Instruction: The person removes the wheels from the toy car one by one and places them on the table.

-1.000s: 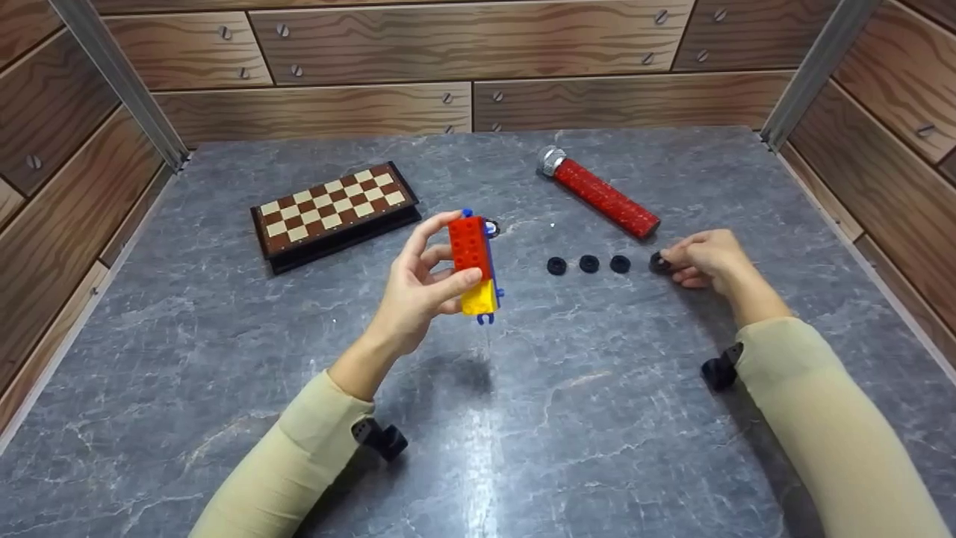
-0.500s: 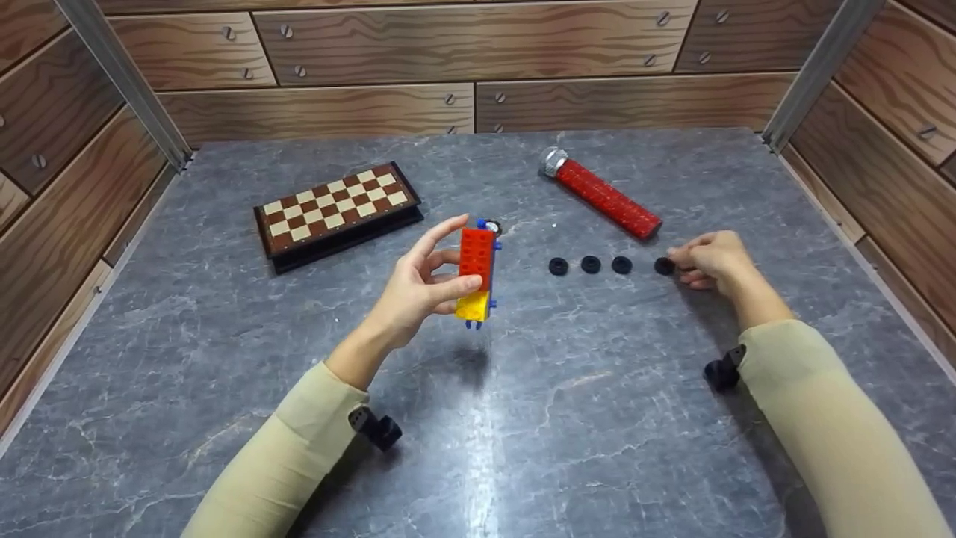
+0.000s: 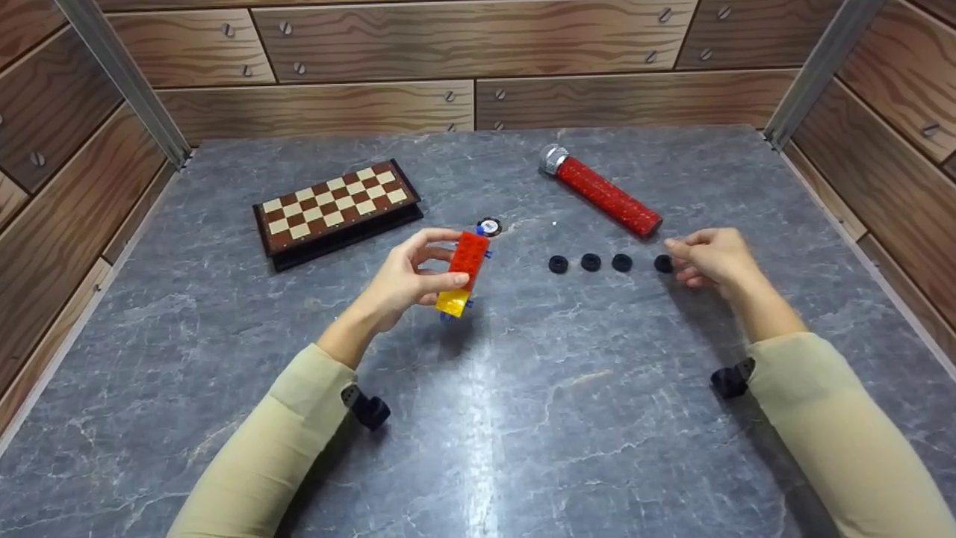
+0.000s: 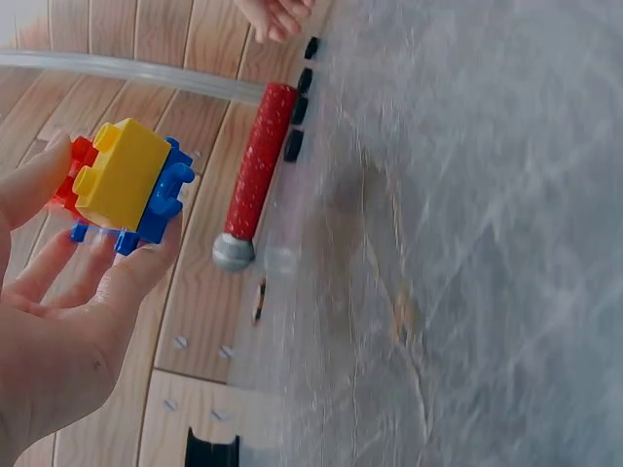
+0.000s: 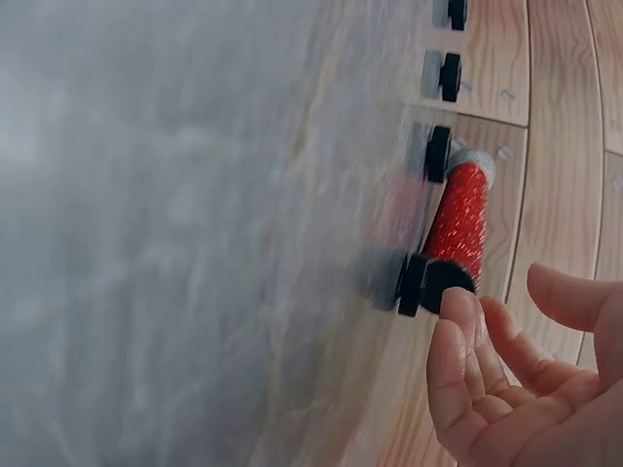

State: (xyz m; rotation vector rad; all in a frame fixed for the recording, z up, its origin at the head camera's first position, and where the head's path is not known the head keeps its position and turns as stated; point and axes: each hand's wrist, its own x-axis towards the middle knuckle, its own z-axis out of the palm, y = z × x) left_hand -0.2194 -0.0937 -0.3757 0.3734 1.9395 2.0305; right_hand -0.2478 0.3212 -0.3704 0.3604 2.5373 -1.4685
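Note:
My left hand (image 3: 396,280) holds a toy block car (image 3: 467,261) above the table between thumb and fingers. A red brick and a yellow brick (image 4: 124,175) sit on its blue base (image 4: 161,201), which has short pegs along the sides. On the right, my right hand (image 3: 713,258) hovers beside the rightmost black toy wheel (image 3: 662,263). In the right wrist view its thumb stands apart from the loosely bent fingers, with nothing between them, and that wheel (image 5: 414,284) rests on the table. Three more wheels (image 3: 590,262) lie in a row to its left.
A red glittery microphone (image 3: 609,196) with a silver head lies behind the wheels. At the back left is a folded chessboard (image 3: 336,205). A small round black-and-white disc (image 3: 490,226) lies beyond the block car. Wood-patterned walls (image 3: 373,45) enclose the table's back and sides.
My right hand has let go of the rightmost wheel, which it pinched earlier. My left hand has moved slightly left and down with the block car, tilting it.

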